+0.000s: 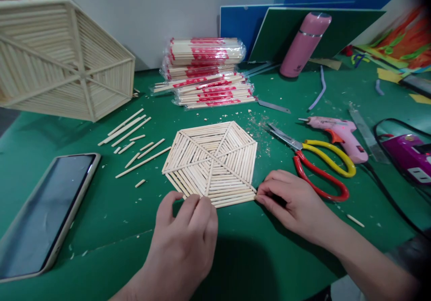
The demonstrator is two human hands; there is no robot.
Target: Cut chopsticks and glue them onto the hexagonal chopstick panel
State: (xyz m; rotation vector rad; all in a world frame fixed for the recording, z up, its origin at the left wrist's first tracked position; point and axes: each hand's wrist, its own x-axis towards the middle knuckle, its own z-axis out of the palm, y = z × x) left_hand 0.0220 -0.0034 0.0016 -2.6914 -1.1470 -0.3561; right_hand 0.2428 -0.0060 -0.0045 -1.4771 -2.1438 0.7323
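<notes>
A flat hexagonal panel of thin wooden sticks [211,162] lies on the green table, with sticks crossing at its middle like spokes. At its near left edge, the curled fingers of my left hand [188,233] are closed on the panel; their tips are partly hidden behind the knuckles. Thumb and forefinger of my right hand [292,198] pinch the panel's near right corner. Just beyond that hand lie scissors [299,146] with one yellow and one red handle, blades parted. Loose cut sticks [128,128] of mixed lengths are scattered left of the panel.
A larger stick-built piece [43,54] stands at back left, above a phone [50,215]. Plastic-wrapped chopstick packs [208,72] are piled behind the panel. A blade [274,106], pink bottle [305,45], pink glue gun [336,135] with cable, and purple device [411,157] lie toward the right.
</notes>
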